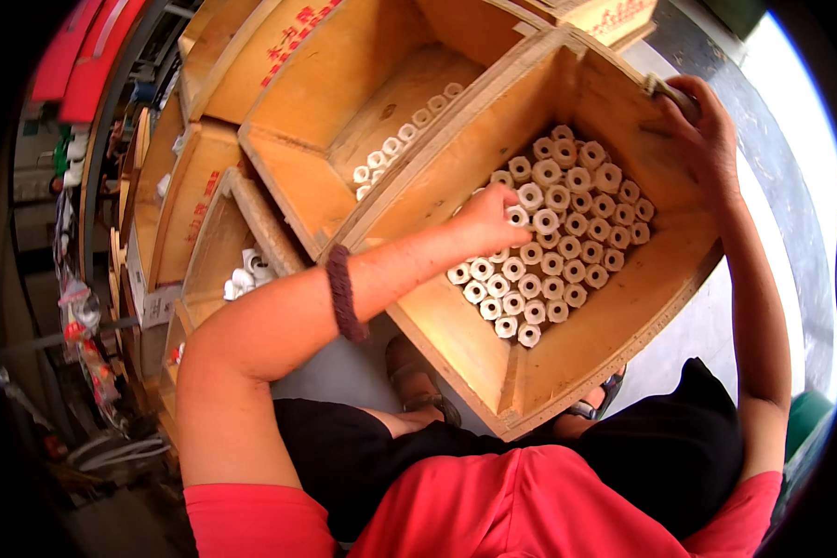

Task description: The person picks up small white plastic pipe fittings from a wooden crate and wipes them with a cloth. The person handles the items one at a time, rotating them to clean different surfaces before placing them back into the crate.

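Note:
A wooden box stands tilted in front of me. Its bottom is covered with several white, spool-like pieces, standing close together with dark holes in their ends. My left hand reaches down into the box, its thumb and fingers closed round one white spool-like piece among the others. Up at the box's far right rim, my right hand is wrapped round a pale rope handle. Part of its grip is hidden behind the fingers.
Beside it on the left, a second wooden box holds a row of similar white pieces. More wooden boxes are stacked further left, near a cluttered shelf. My feet stand close under the near box.

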`<state>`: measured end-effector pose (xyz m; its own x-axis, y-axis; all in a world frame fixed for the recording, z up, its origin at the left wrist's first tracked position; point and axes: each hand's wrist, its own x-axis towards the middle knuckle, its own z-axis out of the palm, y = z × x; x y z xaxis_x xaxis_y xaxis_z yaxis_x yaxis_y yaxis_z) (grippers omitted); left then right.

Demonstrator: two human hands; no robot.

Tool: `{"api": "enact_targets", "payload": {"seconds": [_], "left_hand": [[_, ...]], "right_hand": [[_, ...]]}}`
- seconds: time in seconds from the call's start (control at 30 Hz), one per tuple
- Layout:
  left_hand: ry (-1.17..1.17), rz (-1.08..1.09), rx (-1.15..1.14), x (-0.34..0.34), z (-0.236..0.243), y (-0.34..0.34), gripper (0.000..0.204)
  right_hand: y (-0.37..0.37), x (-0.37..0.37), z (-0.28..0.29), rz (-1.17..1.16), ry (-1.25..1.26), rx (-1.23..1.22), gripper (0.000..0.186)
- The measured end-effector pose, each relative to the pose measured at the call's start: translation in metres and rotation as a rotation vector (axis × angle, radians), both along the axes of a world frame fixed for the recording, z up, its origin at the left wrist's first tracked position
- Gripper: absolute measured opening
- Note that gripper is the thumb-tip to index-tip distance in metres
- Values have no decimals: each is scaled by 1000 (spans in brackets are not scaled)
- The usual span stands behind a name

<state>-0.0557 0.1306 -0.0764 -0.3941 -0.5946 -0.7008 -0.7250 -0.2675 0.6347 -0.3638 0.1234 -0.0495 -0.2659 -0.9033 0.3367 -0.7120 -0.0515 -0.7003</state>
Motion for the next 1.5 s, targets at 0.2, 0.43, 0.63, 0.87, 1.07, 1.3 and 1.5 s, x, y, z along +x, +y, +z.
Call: {"api": "enact_targets", "payload": {"seconds": [0.2, 0.43, 0.63, 0.87, 1.07, 1.3, 1.5], "left_hand": [[443, 32, -116, 30, 90, -59, 34], [589, 359, -360, 109, 87, -132, 40], [484, 512, -262, 132, 26, -179, 32], [329, 574, -187, 121, -58, -219, 25], [7, 336, -413, 100, -111, -256, 41], [-140, 11, -684, 58, -145, -261, 56], [-47, -149, -686, 54, -178, -273, 50]], "right_hand": [[-3, -14, -1, 0, -19, 123, 24], [-6, -17, -7, 15, -77, 91, 24], [-11, -17, -7, -14, -208, 144, 23], [-11, -26, -7, -79, -338, 201, 22], [-11, -15, -3, -90, -389, 208, 22], [-6, -11, 1, -164, -409, 218, 24], [-10, -3, 3, -179, -408, 201, 24]]}}
